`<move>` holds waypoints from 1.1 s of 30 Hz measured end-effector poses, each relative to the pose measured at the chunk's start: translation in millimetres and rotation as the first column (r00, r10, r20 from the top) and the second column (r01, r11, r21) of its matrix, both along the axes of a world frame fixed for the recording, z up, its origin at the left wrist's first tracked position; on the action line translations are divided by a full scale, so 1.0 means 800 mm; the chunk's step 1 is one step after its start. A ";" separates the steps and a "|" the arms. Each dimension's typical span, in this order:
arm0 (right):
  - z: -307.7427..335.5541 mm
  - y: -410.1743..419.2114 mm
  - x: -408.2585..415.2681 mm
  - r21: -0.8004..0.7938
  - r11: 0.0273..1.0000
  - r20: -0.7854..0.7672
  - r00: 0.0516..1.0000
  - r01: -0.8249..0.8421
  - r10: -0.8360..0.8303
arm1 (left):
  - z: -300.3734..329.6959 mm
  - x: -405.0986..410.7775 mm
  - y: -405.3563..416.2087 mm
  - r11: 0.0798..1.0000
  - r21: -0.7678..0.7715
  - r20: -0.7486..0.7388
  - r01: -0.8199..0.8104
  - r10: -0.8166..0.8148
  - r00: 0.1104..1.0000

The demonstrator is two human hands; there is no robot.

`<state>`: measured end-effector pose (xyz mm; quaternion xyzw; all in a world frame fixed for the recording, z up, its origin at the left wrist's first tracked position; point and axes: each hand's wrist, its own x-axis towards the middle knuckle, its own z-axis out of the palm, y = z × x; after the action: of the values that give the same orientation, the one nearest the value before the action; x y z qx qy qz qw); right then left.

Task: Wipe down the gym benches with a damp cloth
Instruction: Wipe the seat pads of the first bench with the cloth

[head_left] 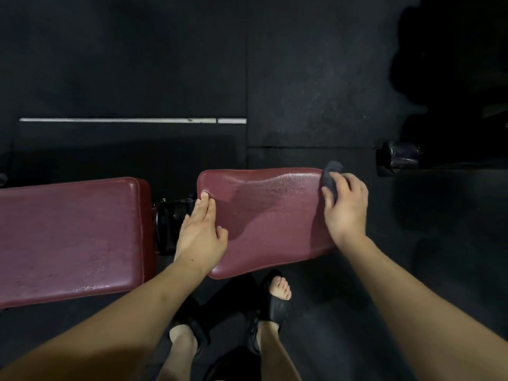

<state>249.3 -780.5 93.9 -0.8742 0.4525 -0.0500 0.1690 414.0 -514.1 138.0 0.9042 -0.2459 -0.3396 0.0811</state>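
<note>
A maroon gym bench shows as two pads: a long back pad (68, 240) at the left and a shorter seat pad (264, 215) in the middle. The seat pad glistens wet across its top. My right hand (345, 207) grips a dark grey cloth (331, 174) at the pad's far right corner, the cloth partly hidden under my fingers. With its fingers straight, my left hand (200, 229) rests flat on the seat pad's left edge.
Black rubber flooring (316, 78) lies all around, with a white line (132, 120) at the left. The dark frame joint (170, 218) sits in the gap between the pads. A dark metal fitting (398, 158) stands at the right. My sandalled feet (277, 298) stand just below the seat pad.
</note>
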 end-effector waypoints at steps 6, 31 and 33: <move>0.002 0.132 0.097 -0.042 0.998 0.063 0.997 -0.042 0.045 | 0.003 0.005 0.004 0.998 -0.055 -0.024 -0.022 0.020 1.000; -0.003 0.225 0.094 -0.092 0.779 0.131 0.768 -0.620 0.627 | -0.014 0.017 0.128 0.974 -0.048 0.089 0.223 -0.218 0.972; 0.001 0.245 0.043 -0.060 0.671 0.103 0.664 -0.739 0.741 | -0.013 0.015 0.132 0.976 -0.057 0.083 0.212 -0.207 0.975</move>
<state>283.4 -584.6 94.8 -0.9790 0.0477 -0.0320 0.1957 425.8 -408.6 127.3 0.8824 -0.3539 -0.3031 0.0647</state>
